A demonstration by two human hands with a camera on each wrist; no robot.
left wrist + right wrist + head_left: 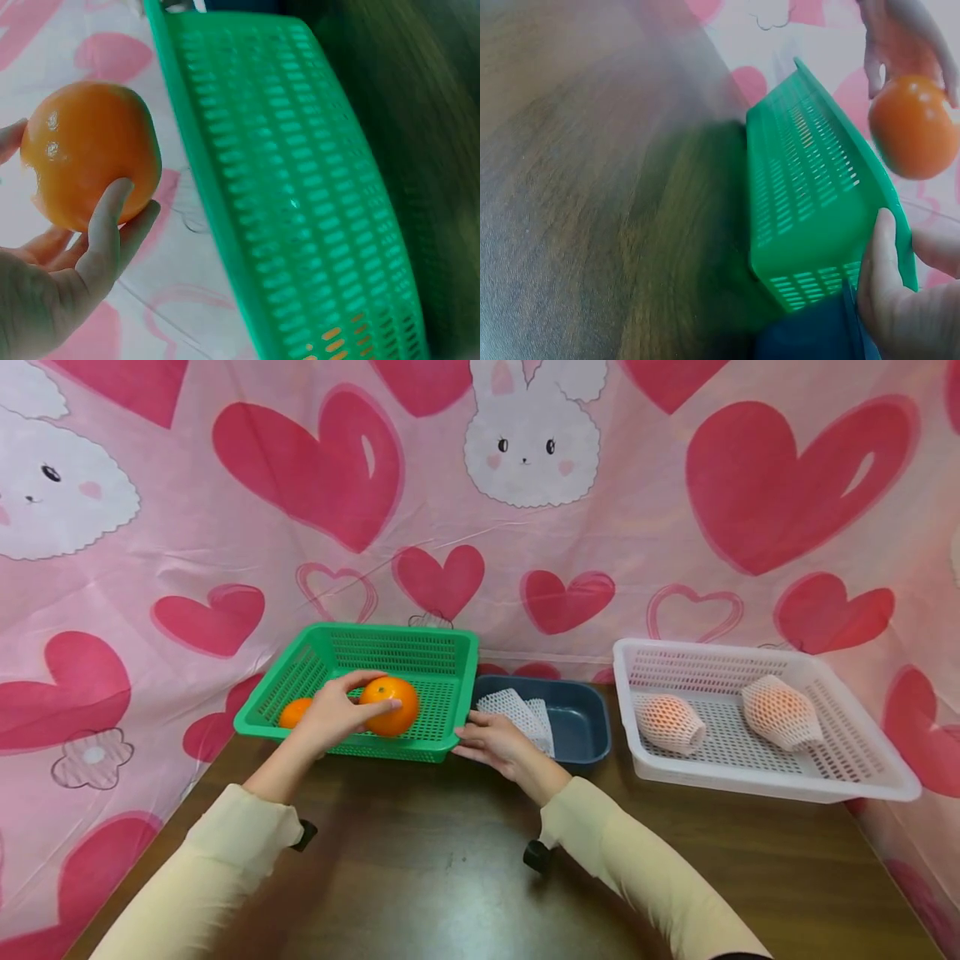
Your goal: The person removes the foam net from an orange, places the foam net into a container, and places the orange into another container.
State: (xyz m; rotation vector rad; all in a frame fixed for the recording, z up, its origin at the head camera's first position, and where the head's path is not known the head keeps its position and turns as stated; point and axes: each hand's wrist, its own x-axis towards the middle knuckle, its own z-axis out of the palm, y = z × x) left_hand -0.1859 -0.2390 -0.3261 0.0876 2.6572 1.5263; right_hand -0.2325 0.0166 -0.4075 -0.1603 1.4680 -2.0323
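My left hand grips an orange between thumb and fingers, above the green basket. In the left wrist view the orange is held clear of the basket's rim. A second orange lies in the basket's left end, partly hidden by the left hand. At the front right corner, my right hand pinches the basket's rim. The right wrist view shows its fingers on the outer side of that rim, with another digit on the inner side.
Right of the green basket stands a dark blue bin with white foam net sleeves in it. A white basket farther right holds two net-wrapped fruits. All stand on a brown wooden table before a pink heart-print cloth.
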